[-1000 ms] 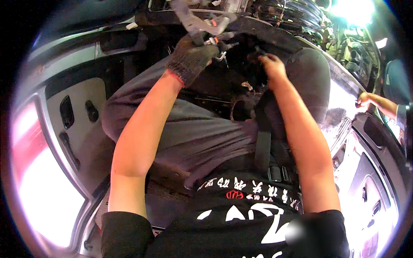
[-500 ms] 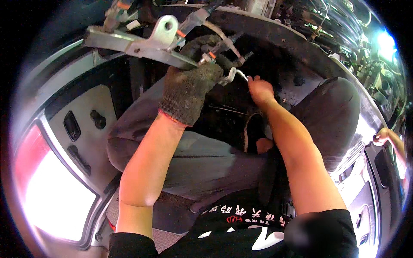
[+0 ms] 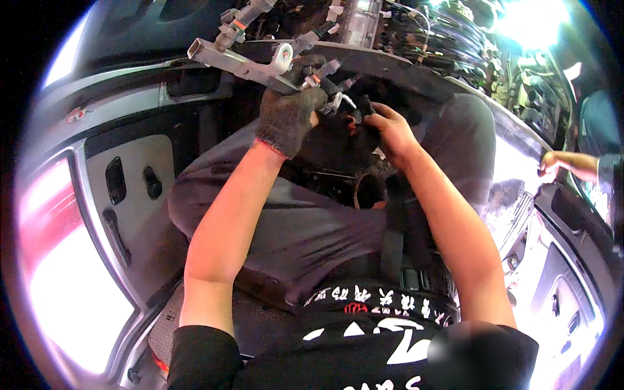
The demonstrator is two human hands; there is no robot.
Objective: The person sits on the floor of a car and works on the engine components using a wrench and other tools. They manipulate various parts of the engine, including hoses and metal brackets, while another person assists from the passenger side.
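Metal rail (image 3: 244,67), bearing orange-ringed fittings (image 3: 314,79): had swung leftward since a second ago; right end clenched in the gloved left hand (image 3: 289,114). Right of rail: bare right hand (image 3: 395,135), whose fingers pinched a small black piece (image 3: 366,104); farther off, black hoses (image 3: 448,40) and a co-worker's hand (image 3: 551,162). Below rail: grey trousers (image 3: 292,227), legs bent, which crowded the space. Lower left of rail: door panel (image 3: 138,224).

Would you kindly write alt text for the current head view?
A gloved left hand grips a metal rail with fittings; the bare right hand pinches a small dark piece beside it. Another person's hand shows at right.
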